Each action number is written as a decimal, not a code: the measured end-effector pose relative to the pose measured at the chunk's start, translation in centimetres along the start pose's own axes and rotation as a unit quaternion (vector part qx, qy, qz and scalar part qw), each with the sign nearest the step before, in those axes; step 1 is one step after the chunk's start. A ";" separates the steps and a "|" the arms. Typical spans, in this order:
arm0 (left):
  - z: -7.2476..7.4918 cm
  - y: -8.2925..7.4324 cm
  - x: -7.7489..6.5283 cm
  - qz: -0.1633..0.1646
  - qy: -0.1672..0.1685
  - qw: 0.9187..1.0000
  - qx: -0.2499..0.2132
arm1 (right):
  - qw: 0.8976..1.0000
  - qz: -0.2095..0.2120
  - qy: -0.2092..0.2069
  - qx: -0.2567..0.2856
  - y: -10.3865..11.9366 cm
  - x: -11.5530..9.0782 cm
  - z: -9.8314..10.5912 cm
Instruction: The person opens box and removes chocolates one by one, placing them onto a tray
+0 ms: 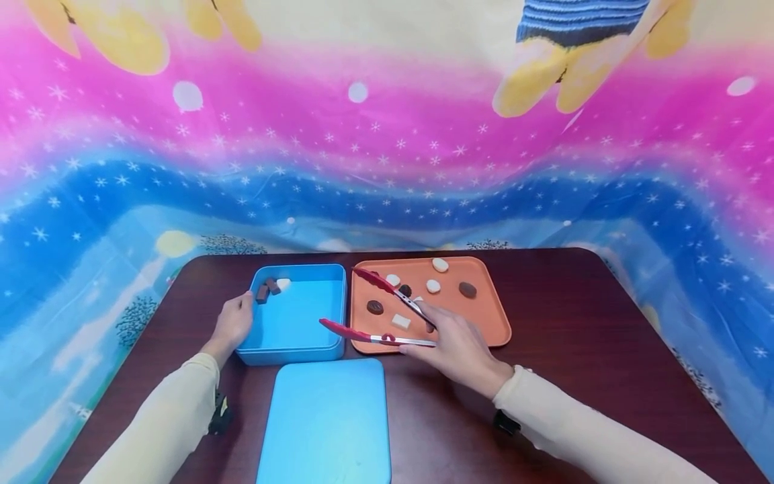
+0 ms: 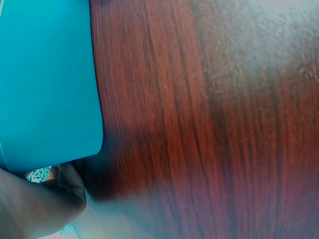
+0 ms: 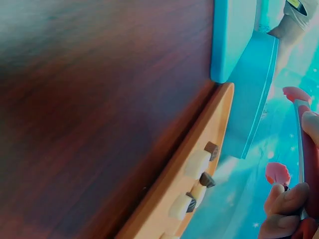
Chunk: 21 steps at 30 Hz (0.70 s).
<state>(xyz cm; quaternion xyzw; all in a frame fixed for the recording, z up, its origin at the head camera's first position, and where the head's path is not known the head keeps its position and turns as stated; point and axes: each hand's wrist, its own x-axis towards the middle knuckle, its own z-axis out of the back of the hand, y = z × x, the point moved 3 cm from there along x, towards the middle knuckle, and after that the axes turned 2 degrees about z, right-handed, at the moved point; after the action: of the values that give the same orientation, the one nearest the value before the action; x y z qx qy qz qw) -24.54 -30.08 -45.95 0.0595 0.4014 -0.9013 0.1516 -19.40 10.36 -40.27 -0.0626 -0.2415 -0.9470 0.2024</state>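
Note:
My left hand [image 1: 232,324] grips the left wall of an open blue box [image 1: 296,354], fingers at its rim. In the box's far left corner lie two brown chocolate pieces [image 1: 263,294] and a white one [image 1: 283,285]. My right hand [image 1: 459,346] holds red-tipped metal tongs [image 1: 347,331], their arms spread wide. One tip overlaps the orange tray [image 1: 498,323] in the head view; the other reaches over the box's right wall. On the tray are several chocolates, among them a dark oval one [image 1: 375,307], a white rectangular one [image 1: 400,321] and a white round one [image 1: 433,286].
A blue lid [image 1: 326,423] lies flat in front of the box, near me. The tray stands close against the box's right side. Everything rests on a dark wooden table [image 1: 562,336], with a printed cloth [image 1: 387,148] hanging behind and around it.

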 end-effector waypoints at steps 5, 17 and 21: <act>0.1 0.0 0.0 -0.002 -0.002 1.000 0.002 | 1.000 0.001 0.008 -0.007 1.2 1.3 -0.4; 0.1 -0.1 0.1 -0.005 0.008 1.000 -0.002 | 0.998 0.035 0.027 -0.034 3.6 4.6 -1.8; 0.1 0.0 -0.1 -0.002 0.004 1.000 -0.001 | 0.998 0.035 0.031 -0.040 4.2 5.6 -2.5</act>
<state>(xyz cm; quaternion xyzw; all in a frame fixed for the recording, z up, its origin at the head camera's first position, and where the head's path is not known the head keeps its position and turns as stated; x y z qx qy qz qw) -24.47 -30.18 -45.85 0.0621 0.4027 -0.9011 0.1480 -22.83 3.78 -39.40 -0.0498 -0.1945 -0.9498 0.2398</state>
